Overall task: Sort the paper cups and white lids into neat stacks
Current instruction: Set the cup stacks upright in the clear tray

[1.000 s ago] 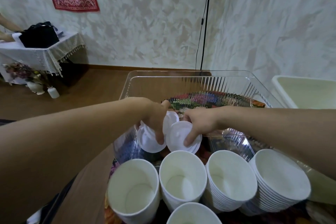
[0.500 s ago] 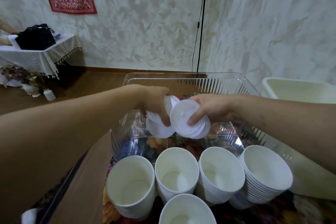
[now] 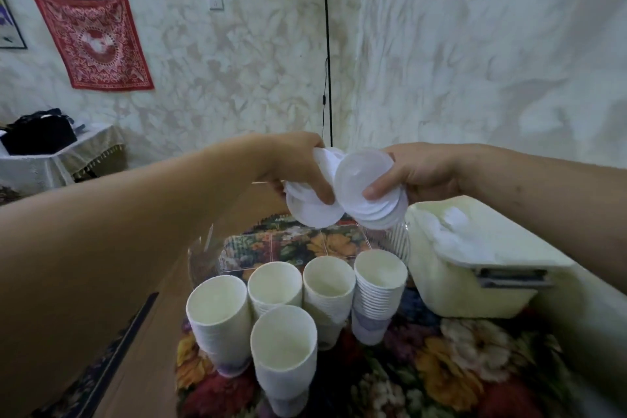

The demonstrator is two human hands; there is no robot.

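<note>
Nearest, five stacks of paper cups point(image 3: 284, 346) are stood upright on a flowery tablecloth point(image 3: 451, 373), mouths up, packed close together. Just behind them, at 12 o'clock, a clear plastic bin point(image 3: 217, 248) is set, and a cream box point(image 3: 475, 285) with white stuff piled in it is parked at 2 o'clock. Above the bin, both bunches of white lids are held up, edges touching: one bunch point(image 3: 315, 214) is clamped in the left hand point(image 3: 298, 163), thumb pressed over the front, the other point(image 3: 369, 190) is pinched by the right hand point(image 3: 417, 170). A lamp pole point(image 3: 327, 54) is seen furthest back.
</note>
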